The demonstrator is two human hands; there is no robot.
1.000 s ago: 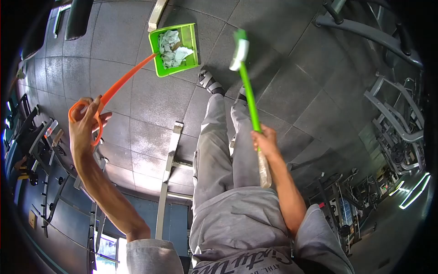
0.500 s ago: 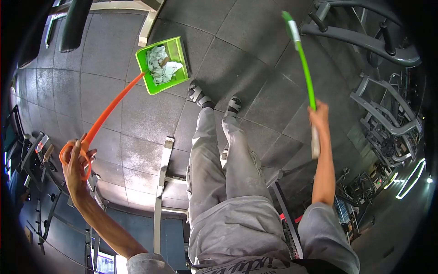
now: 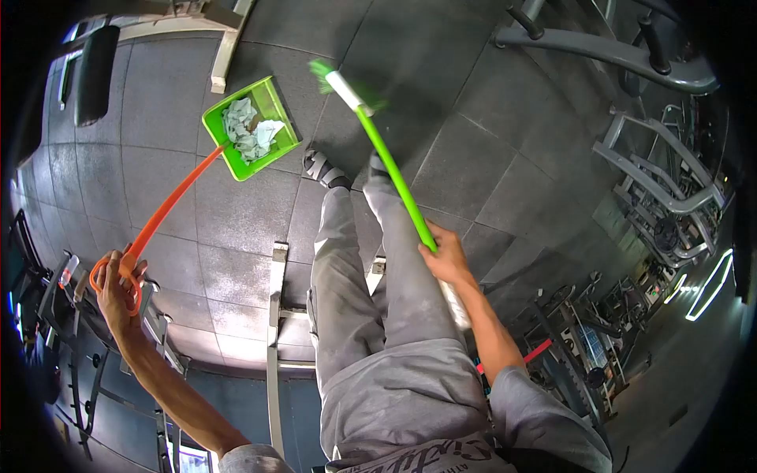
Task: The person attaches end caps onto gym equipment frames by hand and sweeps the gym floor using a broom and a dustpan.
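My left hand (image 3: 120, 290) is closed around the orange looped handle (image 3: 169, 209) of a long-handled dustpan. Its lime-green pan (image 3: 272, 160) rests on the floor at upper left, with crumpled pale paper (image 3: 252, 132) and a small brown bit inside. My right hand (image 3: 446, 256) grips the green stick of a broom (image 3: 392, 167), whose pale lower end passes beside my right thigh. The broom's head, with a white band and green bristles (image 3: 322, 71), is smeared by motion to the right of the pan. Whether the bristles touch the floor I cannot tell.
Dark rubber tiles (image 3: 441, 87) cover the floor. A cream metal frame leg (image 3: 229, 59) stands just behind the pan. Another pale frame (image 3: 274, 307) is beside my left leg. Grey gym machines (image 3: 607, 59) line the right side. My sandalled foot (image 3: 325, 169) is near the pan.
My right hand has swung the broom leftward, bringing its head from the upper right to near the pan. The view has shifted slightly, and my left hand still holds the dustpan.
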